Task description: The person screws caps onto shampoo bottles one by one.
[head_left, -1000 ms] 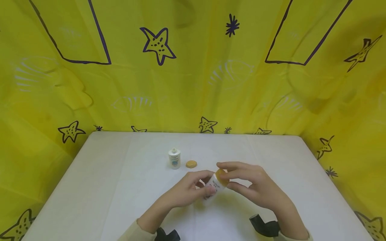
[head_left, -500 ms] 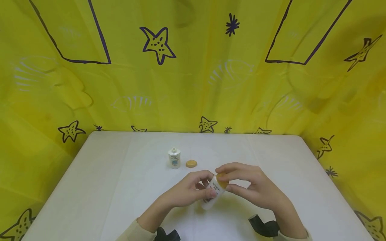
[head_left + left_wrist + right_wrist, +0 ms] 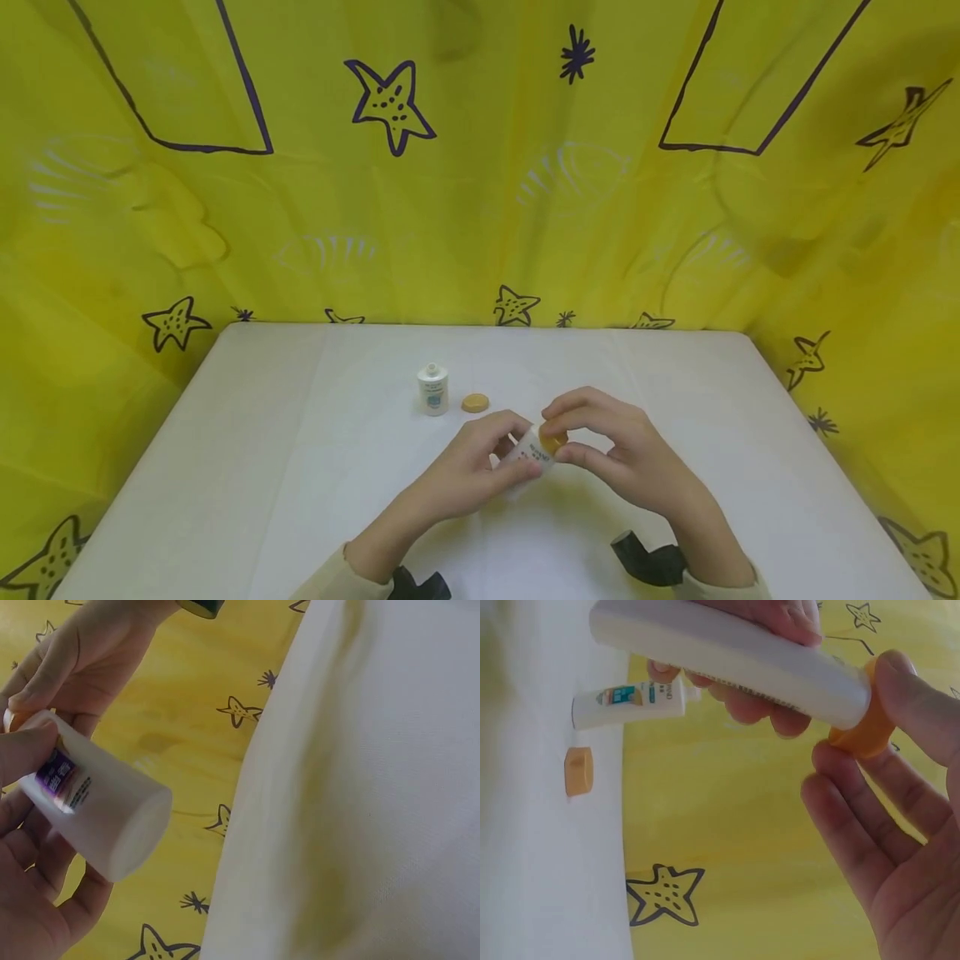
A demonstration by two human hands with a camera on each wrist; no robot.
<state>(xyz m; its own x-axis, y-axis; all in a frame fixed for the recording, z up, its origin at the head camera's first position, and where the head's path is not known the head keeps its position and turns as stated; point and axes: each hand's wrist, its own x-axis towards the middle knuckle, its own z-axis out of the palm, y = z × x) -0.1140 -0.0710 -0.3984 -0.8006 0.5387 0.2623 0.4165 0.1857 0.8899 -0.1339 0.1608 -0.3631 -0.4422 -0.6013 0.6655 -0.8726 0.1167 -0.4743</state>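
Note:
Above the table, my left hand grips a white plastic bottle with a printed label, its base pointing down and toward me. An orange cap sits at the bottle's top end. My right hand pinches that cap between thumb and fingertips. In the right wrist view the thumb lies on one side of the cap and the fingers on the other. Beyond the hands, a second white bottle stands upright with its narrow nozzle bare. A loose orange cap lies on the table just right of it.
The white table reaches back to a yellow curtain printed with starfish and fish, which also hangs along both sides. Dark wrist-worn devices show near both sleeves.
The right hand's fingers have closed in further around the cap, and the held bottle has tilted slightly. The standing bottle and the loose cap stay in place.

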